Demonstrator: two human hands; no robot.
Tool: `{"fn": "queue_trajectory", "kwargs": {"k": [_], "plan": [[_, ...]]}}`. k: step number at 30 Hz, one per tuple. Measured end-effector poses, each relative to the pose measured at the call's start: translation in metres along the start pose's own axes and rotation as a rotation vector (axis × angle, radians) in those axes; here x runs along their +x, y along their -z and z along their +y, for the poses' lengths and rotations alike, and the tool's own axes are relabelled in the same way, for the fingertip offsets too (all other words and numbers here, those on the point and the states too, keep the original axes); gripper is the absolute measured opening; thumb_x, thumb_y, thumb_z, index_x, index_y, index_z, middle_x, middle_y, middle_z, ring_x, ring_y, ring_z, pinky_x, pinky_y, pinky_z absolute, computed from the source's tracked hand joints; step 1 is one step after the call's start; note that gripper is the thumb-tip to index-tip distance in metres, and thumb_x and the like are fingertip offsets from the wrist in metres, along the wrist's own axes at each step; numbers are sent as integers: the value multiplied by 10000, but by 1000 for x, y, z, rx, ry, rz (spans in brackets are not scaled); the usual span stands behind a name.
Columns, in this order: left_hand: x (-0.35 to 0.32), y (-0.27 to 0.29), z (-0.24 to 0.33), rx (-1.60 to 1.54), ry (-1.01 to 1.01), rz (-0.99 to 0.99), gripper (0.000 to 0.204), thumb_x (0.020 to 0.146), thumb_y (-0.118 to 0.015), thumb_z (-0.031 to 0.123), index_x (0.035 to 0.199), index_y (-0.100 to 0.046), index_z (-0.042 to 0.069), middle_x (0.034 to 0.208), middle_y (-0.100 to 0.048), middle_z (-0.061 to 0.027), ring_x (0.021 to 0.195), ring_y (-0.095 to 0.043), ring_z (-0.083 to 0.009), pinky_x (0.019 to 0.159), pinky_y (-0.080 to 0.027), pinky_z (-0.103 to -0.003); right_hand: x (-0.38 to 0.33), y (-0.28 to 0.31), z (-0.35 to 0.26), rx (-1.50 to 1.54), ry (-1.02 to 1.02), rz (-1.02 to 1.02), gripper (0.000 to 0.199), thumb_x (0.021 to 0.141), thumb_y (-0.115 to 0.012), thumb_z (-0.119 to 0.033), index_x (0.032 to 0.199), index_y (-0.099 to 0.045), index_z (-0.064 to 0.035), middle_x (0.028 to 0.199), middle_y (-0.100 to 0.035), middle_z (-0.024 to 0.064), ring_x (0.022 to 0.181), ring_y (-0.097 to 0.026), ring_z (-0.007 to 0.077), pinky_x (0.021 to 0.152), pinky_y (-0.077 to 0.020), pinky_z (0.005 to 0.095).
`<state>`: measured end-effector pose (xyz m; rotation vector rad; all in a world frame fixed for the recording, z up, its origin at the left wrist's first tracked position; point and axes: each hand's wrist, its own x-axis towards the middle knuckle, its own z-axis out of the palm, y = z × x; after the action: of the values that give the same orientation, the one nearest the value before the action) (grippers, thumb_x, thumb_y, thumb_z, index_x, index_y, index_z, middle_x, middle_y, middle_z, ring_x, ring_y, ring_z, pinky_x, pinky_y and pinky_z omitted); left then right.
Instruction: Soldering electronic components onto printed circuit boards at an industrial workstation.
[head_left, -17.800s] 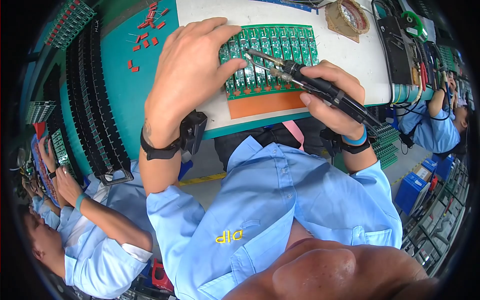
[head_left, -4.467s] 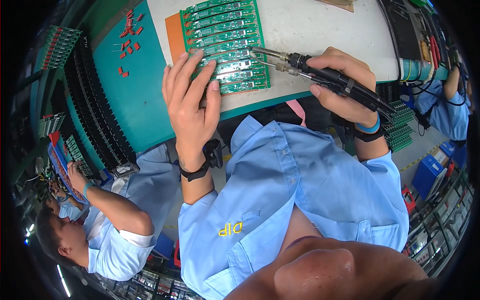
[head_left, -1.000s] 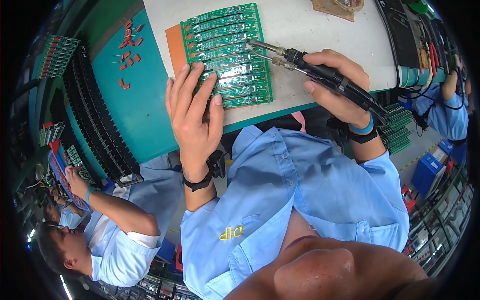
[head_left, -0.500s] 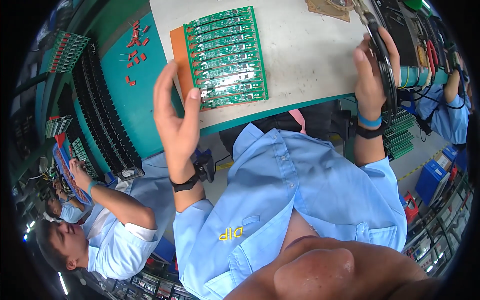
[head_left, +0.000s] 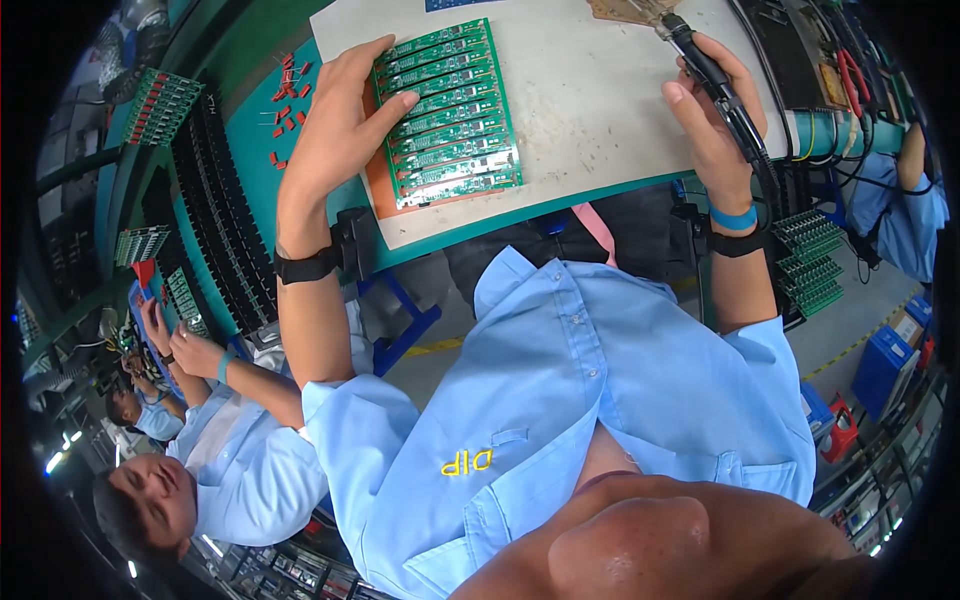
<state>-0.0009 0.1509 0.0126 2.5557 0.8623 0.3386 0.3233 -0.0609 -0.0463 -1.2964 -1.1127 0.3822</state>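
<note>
A green panel of several narrow circuit boards [head_left: 455, 110] lies on the white work surface, over an orange-brown backing sheet [head_left: 380, 190] whose left and lower edges show. My left hand [head_left: 340, 125] is at the panel's left side, its thumb resting on top of the boards and its fingers reaching to the far left corner. In my right hand [head_left: 720, 150], a black soldering iron [head_left: 698, 70] is held between thumb and fingers. Its metal end points up toward the far edge of the view, and its cable runs back along my wrist. The iron is apart from the panel.
Red components with wire leads [head_left: 285, 100] lie scattered on the green mat at left, beside long black rails [head_left: 215, 220]. A brown piece [head_left: 620, 10] sits at the far edge. Red-handled pliers [head_left: 853, 80] and stacked green boards [head_left: 810, 265] are at right. A co-worker [head_left: 240, 470] sits at lower left.
My left hand has moved forward, from hovering by the panel's near left corner onto its far left side. My right hand has tilted the soldering iron's front end leftward.
</note>
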Motion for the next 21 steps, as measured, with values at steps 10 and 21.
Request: {"fn": "queue_trajectory", "kwargs": {"k": [10,21], "plan": [[-3,-2,8,-108,-21,-47,652,923,-771,207,1484,-500,15,1437,-563,-200,1346,-513,-362,1144,-421,-421,-3,0,1,-12,65,-84,517,908,-750,43,1394,-574,25,1152,-684,115,983,-638,116,873,-549,255],[-90,-23,58,-149,163,169,629,952,-723,209,1499,-484,14,1540,-493,-204,1470,-422,-377,1190,-363,-456,-3,-10,-39,-102,10,-174,395,895,-758,9,1277,-659,26,1055,-712,80,954,-646,114,842,-521,244]]}}
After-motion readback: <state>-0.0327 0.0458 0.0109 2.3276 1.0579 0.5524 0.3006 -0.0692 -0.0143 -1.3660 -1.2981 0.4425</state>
